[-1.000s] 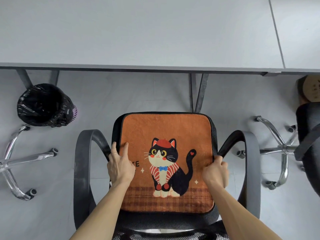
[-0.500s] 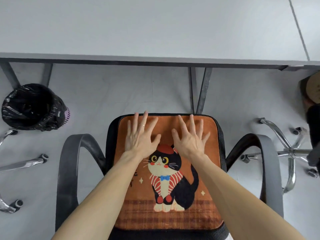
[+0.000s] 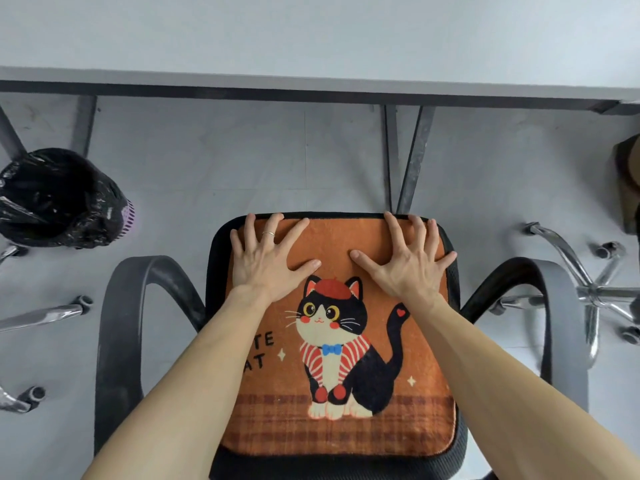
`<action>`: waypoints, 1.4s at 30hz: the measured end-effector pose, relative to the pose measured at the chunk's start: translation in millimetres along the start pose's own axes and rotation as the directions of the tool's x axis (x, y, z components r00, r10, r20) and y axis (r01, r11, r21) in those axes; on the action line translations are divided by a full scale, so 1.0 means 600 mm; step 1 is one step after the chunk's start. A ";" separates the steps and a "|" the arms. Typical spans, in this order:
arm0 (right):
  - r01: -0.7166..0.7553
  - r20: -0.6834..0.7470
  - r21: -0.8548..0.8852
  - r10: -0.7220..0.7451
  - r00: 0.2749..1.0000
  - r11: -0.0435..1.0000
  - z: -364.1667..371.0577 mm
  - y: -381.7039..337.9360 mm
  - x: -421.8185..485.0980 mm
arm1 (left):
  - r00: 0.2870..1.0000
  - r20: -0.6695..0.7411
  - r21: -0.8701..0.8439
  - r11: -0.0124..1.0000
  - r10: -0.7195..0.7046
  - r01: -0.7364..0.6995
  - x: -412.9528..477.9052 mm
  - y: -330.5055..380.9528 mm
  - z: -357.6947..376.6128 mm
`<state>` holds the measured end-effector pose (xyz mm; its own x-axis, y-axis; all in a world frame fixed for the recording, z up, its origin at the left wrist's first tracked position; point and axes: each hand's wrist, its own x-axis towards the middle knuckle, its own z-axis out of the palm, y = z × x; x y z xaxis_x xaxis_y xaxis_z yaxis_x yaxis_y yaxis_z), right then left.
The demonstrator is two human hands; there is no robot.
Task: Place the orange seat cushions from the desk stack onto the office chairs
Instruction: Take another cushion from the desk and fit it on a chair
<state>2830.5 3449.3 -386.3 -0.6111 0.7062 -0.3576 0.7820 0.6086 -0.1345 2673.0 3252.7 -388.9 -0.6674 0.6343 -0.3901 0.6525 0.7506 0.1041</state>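
while flat on the cushion (image 3: 408,434) by its far edge, left hand (image 3: 266,268), right hand (image 3: 405,268), fingers (image 3: 393,232) straight

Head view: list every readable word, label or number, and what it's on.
"TE": printed on the orange cushion, left of the cat picture; the start of the word is hidden under the left forearm.
"AT": the line below on the same cushion, start also hidden.
No other text shows on the bin, the chair or the desk.
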 end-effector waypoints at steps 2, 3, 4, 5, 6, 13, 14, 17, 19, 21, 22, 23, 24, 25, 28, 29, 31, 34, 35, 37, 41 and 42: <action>-0.011 -0.015 0.010 0.012 1.000 1.000 0.003 0.004 -0.006 | 1.000 -0.004 -0.005 1.000 0.003 -0.003 0.000 0.000 0.000; -0.015 -0.020 0.013 0.015 1.000 1.000 0.003 0.006 -0.006 | 1.000 -0.002 -0.007 1.000 0.010 -0.010 0.002 0.000 0.001; -0.020 -0.020 0.014 0.021 1.000 1.000 0.002 0.007 -0.005 | 1.000 0.002 -0.007 1.000 0.015 -0.015 0.003 -0.001 0.001; -0.027 -0.012 0.019 0.027 1.000 0.999 0.001 0.008 -0.003 | 1.000 0.006 -0.004 1.000 0.019 -0.019 0.004 -0.002 0.002; -0.035 0.002 0.026 0.035 0.999 0.999 0.001 0.008 -0.001 | 1.000 0.010 0.001 1.000 0.021 -0.021 0.004 -0.002 0.004; -0.083 0.013 0.034 0.083 0.997 0.996 0.004 0.003 -0.025 | 1.000 0.003 0.003 1.000 0.004 -0.004 -0.018 0.007 0.023; -0.082 -0.025 0.063 0.083 0.996 0.995 0.007 -0.004 -0.042 | 1.000 -0.016 -0.008 1.000 0.015 -0.015 -0.031 0.010 0.028; -0.016 -0.060 0.073 0.021 0.998 0.997 0.034 -0.023 -0.118 | 0.994 -0.074 -0.029 0.996 0.078 -0.080 -0.088 0.031 0.056; -0.037 -0.013 0.049 0.038 0.999 0.998 0.061 -0.018 -0.167 | 0.994 -0.082 -0.043 0.996 0.071 -0.075 -0.132 0.038 0.080; -0.096 0.013 0.028 0.096 0.995 0.995 0.081 0.003 -0.194 | 0.996 -0.089 -0.056 0.998 0.018 -0.023 -0.163 0.027 0.100; -0.107 0.019 0.016 0.106 0.994 0.994 0.086 0.016 -0.199 | 0.995 -0.096 -0.056 0.998 0.007 -0.012 -0.171 0.017 0.106; -0.099 0.020 0.001 0.099 0.995 0.995 0.090 0.027 -0.198 | 0.994 -0.109 -0.053 0.998 0.012 -0.018 -0.174 0.008 0.112; -0.086 0.015 -0.010 0.087 0.996 0.996 0.093 0.035 -0.196 | 0.993 -0.118 -0.052 0.998 0.020 -0.026 -0.174 0.002 0.115; -0.076 0.004 -0.014 0.076 0.997 0.997 0.098 0.039 -0.192 | 0.993 -0.121 -0.050 0.998 0.018 -0.025 -0.172 -0.002 0.119; -0.070 -0.013 -0.006 0.070 0.997 0.998 0.105 0.039 -0.184 | 0.994 -0.109 -0.038 0.999 -0.002 -0.002 -0.167 0.004 0.121; -0.065 -0.001 -0.005 0.065 0.998 0.998 0.103 0.038 -0.186 | 0.996 -0.086 -0.041 0.999 -0.006 0.002 -0.171 0.006 0.118; -0.060 0.023 -0.018 0.060 0.998 0.998 0.097 0.037 -0.187 | 0.999 -0.041 -0.048 0.999 -0.019 0.017 -0.177 0.011 0.107; -0.171 0.056 0.006 0.171 0.984 0.985 0.077 0.029 -0.202 | 0.994 0.086 -0.062 0.995 -0.069 0.075 -0.203 0.024 0.074; -0.253 0.070 0.027 0.251 0.965 0.967 0.071 0.024 -0.215 | 0.987 0.142 -0.070 0.993 -0.081 0.091 -0.219 0.030 0.064; -0.382 0.133 0.046 0.373 0.918 0.923 0.067 0.020 -0.257 | 0.955 0.280 -0.073 0.990 -0.096 0.120 -0.259 0.038 0.050; -0.476 0.264 0.045 0.450 0.853 0.878 0.080 0.023 -0.332 | 0.865 0.481 -0.047 0.980 -0.146 0.191 -0.331 0.041 0.050; -0.486 0.278 0.054 0.454 0.846 0.872 0.086 0.029 -0.335 | 0.854 0.497 -0.034 0.980 -0.153 0.196 -0.339 0.039 0.057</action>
<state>2973.3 3299.5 -364.8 -0.1279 0.7739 -0.6203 0.9857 0.1682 0.0066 2836.3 3134.9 -338.1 -0.4919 0.3347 -0.8038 0.4966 0.8661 0.0567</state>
